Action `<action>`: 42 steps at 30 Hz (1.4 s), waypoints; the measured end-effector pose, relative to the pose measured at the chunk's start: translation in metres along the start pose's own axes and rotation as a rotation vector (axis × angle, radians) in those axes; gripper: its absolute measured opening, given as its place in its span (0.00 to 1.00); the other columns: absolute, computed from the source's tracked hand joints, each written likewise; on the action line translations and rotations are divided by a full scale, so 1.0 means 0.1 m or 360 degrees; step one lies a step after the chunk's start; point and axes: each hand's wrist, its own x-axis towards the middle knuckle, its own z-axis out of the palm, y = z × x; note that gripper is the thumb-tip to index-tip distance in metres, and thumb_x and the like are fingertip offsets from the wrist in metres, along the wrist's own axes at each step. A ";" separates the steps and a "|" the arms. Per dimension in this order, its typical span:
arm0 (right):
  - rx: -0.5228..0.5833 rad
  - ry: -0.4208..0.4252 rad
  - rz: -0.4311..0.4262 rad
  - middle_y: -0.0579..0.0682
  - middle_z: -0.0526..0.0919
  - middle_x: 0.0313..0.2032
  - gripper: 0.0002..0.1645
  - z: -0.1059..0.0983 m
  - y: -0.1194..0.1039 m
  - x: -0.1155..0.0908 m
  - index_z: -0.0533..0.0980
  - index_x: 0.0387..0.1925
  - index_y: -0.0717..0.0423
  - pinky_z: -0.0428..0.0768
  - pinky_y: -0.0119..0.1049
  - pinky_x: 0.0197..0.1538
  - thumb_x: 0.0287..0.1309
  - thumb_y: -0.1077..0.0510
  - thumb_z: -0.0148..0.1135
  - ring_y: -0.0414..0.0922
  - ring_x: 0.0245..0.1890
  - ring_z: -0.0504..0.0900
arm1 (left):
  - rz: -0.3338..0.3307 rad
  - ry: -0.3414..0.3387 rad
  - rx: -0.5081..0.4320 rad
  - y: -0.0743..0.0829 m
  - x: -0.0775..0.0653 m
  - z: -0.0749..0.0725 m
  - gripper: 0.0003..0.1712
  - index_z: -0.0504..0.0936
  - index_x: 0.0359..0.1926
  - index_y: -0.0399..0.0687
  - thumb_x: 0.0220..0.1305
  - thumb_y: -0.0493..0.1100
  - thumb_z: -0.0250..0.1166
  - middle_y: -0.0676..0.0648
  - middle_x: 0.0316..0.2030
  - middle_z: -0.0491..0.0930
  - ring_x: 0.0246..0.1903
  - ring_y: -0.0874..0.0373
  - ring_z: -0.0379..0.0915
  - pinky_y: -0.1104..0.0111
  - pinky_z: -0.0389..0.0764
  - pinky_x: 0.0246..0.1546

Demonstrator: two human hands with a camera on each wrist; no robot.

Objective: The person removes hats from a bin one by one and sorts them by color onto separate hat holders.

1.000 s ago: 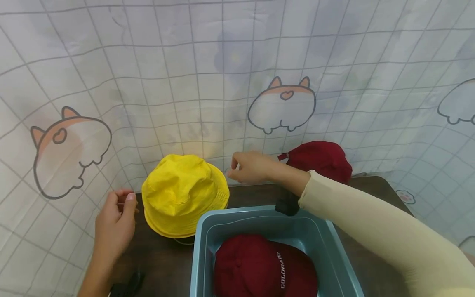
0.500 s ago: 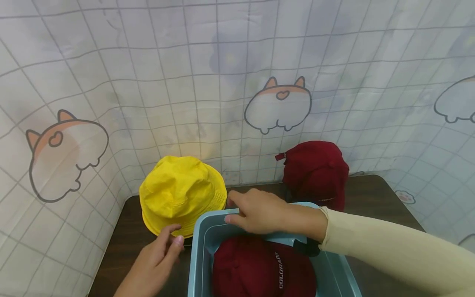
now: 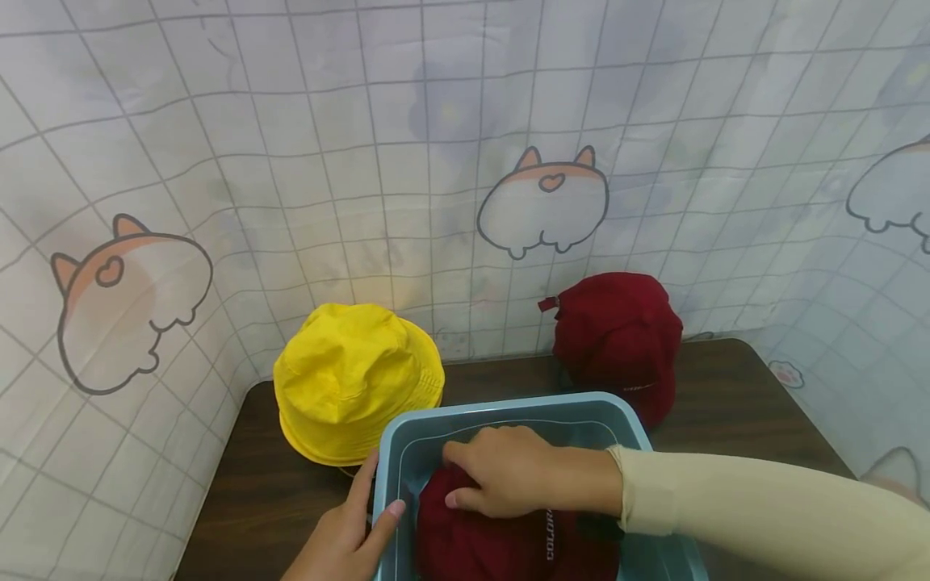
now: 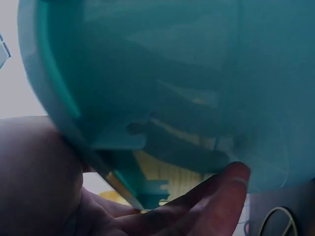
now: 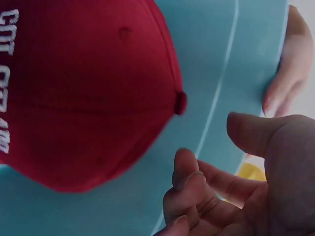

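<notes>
A dark red baseball cap [image 3: 483, 545] with white COLORADO lettering lies in a blue plastic bin [image 3: 508, 409], its crown toward the left. My left hand [image 3: 341, 532] holds the bin's left wall, thumb over the rim on the inside and fingers outside; the left wrist view shows fingers [image 4: 224, 204] against the bluish plastic. Over the cap, inside the bin, is my right hand [image 3: 508, 476]. In the right wrist view its thumb and bent fingers are apart with nothing between them, close to the cap's crown [image 5: 98, 98]. Part of the lettering is hidden by the right forearm.
A yellow bucket hat [image 3: 356, 375] sits left of the bin, and another dark red cap [image 3: 617, 347] stands behind it on the right. All rest on a dark wooden table [image 3: 734, 395] against a checked fabric backdrop [image 3: 407, 161].
My right hand has come down from behind the bin to over the cap inside. My left hand has moved right from beside the yellow hat and taken hold of the bin's wall.
</notes>
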 end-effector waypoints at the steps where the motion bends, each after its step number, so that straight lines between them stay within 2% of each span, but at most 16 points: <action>1: -0.0010 -0.0023 -0.0007 0.37 0.78 0.23 0.25 0.02 0.00 0.00 0.78 0.55 0.45 0.74 0.28 0.23 0.65 0.36 0.65 0.32 0.21 0.75 | -0.0007 0.0000 -0.0002 0.00 0.00 0.02 0.47 0.39 0.82 0.49 0.77 0.59 0.56 0.31 0.56 0.80 0.35 0.54 0.87 0.58 0.88 0.34; 4: -0.0052 -0.0092 -0.0030 0.37 0.79 0.24 0.26 0.08 -0.01 0.00 0.78 0.56 0.42 0.75 0.29 0.23 0.64 0.35 0.66 0.32 0.22 0.76 | -0.0021 0.0045 0.0072 0.01 0.00 0.05 0.48 0.38 0.82 0.51 0.77 0.59 0.56 0.31 0.57 0.80 0.35 0.54 0.87 0.58 0.87 0.34; 8: -0.0110 -0.0153 -0.0052 0.37 0.83 0.31 0.28 0.15 0.00 0.02 0.78 0.57 0.38 0.80 0.31 0.30 0.61 0.32 0.67 0.32 0.28 0.79 | -0.0019 0.0103 0.0154 0.03 0.00 0.08 0.46 0.39 0.82 0.52 0.78 0.57 0.55 0.33 0.57 0.81 0.34 0.56 0.86 0.60 0.87 0.35; 12: -0.0142 -0.0166 -0.0071 0.37 0.86 0.38 0.29 0.19 0.00 0.03 0.79 0.57 0.37 0.83 0.33 0.35 0.58 0.32 0.69 0.33 0.33 0.80 | -0.0024 0.0113 0.0138 0.03 0.00 0.08 0.46 0.40 0.83 0.50 0.78 0.55 0.56 0.31 0.58 0.79 0.35 0.55 0.86 0.58 0.87 0.36; 16: -0.0178 -0.0165 -0.0079 0.37 0.86 0.38 0.27 0.21 -0.01 0.03 0.81 0.55 0.36 0.83 0.33 0.34 0.57 0.34 0.72 0.33 0.33 0.80 | -0.0040 0.0119 0.0137 0.04 0.00 0.08 0.45 0.41 0.83 0.50 0.78 0.54 0.55 0.29 0.61 0.77 0.36 0.54 0.86 0.56 0.87 0.37; 23: -0.0252 -0.0105 -0.0086 0.37 0.82 0.35 0.18 0.22 -0.03 0.01 0.84 0.49 0.34 0.78 0.31 0.29 0.56 0.42 0.76 0.33 0.29 0.75 | -0.0025 0.0219 0.0258 0.07 -0.02 0.12 0.43 0.45 0.83 0.51 0.78 0.54 0.56 0.32 0.63 0.77 0.37 0.56 0.84 0.56 0.86 0.41; 27: -0.0299 -0.0051 -0.0114 0.39 0.79 0.33 0.15 0.23 -0.04 0.00 0.86 0.46 0.32 0.76 0.29 0.27 0.56 0.44 0.76 0.33 0.28 0.73 | -0.0027 0.0218 0.0257 0.08 -0.02 0.12 0.43 0.45 0.83 0.52 0.78 0.54 0.56 0.33 0.62 0.77 0.36 0.57 0.84 0.57 0.86 0.40; 36: -0.0415 0.0030 -0.0192 0.37 0.84 0.32 0.13 0.24 -0.06 -0.04 0.87 0.43 0.33 0.78 0.31 0.28 0.54 0.46 0.77 0.33 0.28 0.77 | -0.0037 0.0222 0.0270 0.06 -0.02 0.13 0.43 0.45 0.83 0.53 0.78 0.53 0.56 0.32 0.61 0.78 0.37 0.55 0.84 0.55 0.86 0.40; 42: -0.0460 0.0087 -0.0223 0.36 0.85 0.32 0.12 0.17 -0.09 -0.12 0.87 0.42 0.33 0.78 0.29 0.31 0.55 0.47 0.77 0.32 0.28 0.78 | -0.0056 0.0122 0.0236 0.03 -0.02 0.10 0.43 0.41 0.83 0.53 0.79 0.54 0.53 0.29 0.62 0.76 0.39 0.50 0.86 0.50 0.86 0.41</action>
